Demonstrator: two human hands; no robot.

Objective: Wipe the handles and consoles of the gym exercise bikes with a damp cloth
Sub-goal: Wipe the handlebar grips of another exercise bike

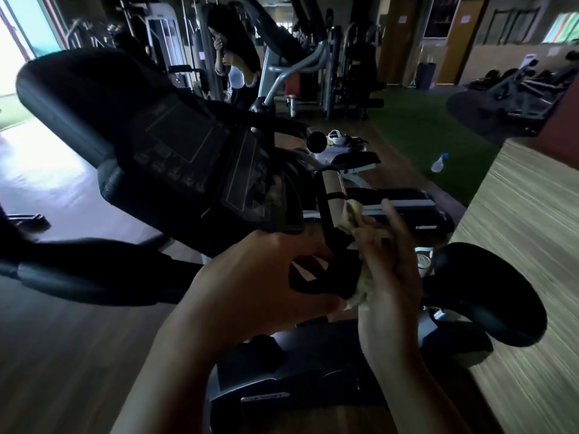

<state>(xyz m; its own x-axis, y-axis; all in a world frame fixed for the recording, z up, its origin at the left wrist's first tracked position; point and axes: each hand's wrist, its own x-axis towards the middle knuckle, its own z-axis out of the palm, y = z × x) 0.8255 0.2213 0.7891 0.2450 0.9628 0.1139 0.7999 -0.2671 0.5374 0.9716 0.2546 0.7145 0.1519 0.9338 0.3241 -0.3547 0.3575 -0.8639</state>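
Below the bike's console, a crumpled pale yellow-green cloth (360, 242) is held in the right hand (388, 270), whose fingers are curled round it and press it against a curved black handle loop (326, 214) at the centre of the handlebars. Part of the cloth shows above the fingers and part hangs below the palm. The lower bend of the same black loop is gripped by the left hand (250, 283), with the thumb over the bar and the fingers wrapped beneath it. Both forearms reach up from the bottom edge of the view.

Just above the left hand, the dark grey console with its blank rectangular screen and row of buttons (188, 155) is seen tilted to the left. A black padded handlebar end (488, 292) curves out on the right, and another black grip (78, 277) extends to the left. The grey and black bike body (297, 371) lies beneath the hands.

Farther off, a clear spray bottle with a blue trigger (440, 162) is seen on the green turf floor (423, 133), well apart from the bike. A person (233, 57) stands among grey weight machines at the back of the dim room.
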